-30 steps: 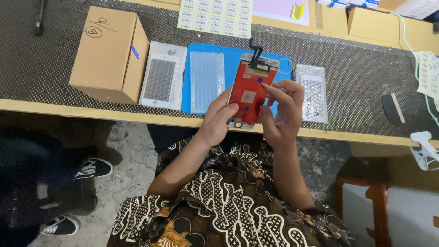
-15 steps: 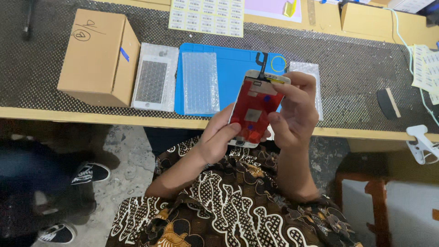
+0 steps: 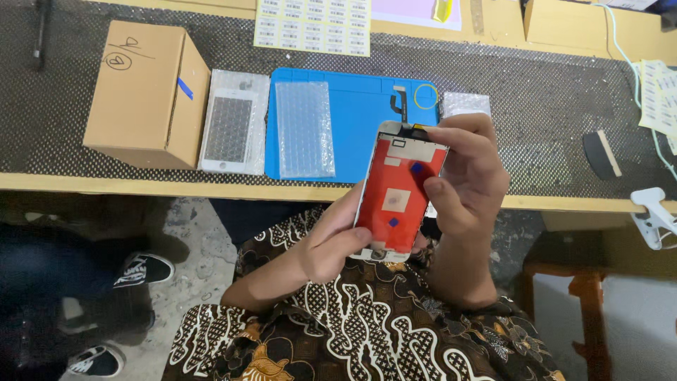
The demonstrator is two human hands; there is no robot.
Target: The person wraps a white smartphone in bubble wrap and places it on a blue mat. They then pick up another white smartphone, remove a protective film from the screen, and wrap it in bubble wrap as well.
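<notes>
A phone screen panel (image 3: 396,192) with a red back and a black flex cable at its top is held up in front of me, off the bench. My left hand (image 3: 330,240) grips its lower left edge. My right hand (image 3: 467,176) holds its top and right side, thumb resting on the red back. Behind it on the bench lies a blue work mat (image 3: 367,120) with an empty bubble-wrap sleeve (image 3: 305,129) on it. A second screen panel in a bubble sleeve (image 3: 234,121) lies left of the mat.
A cardboard box (image 3: 147,92) stands at the left of the bench. Sheets of labels (image 3: 314,25) lie at the back, another bubble sleeve (image 3: 465,104) behind my right hand, a black scraper (image 3: 601,154) at the right. Another person's shoes (image 3: 144,270) are on the floor, left.
Both hands have drawn the red-backed panel toward me, from over the mat to past the bench's front edge. The grip has stayed on it.
</notes>
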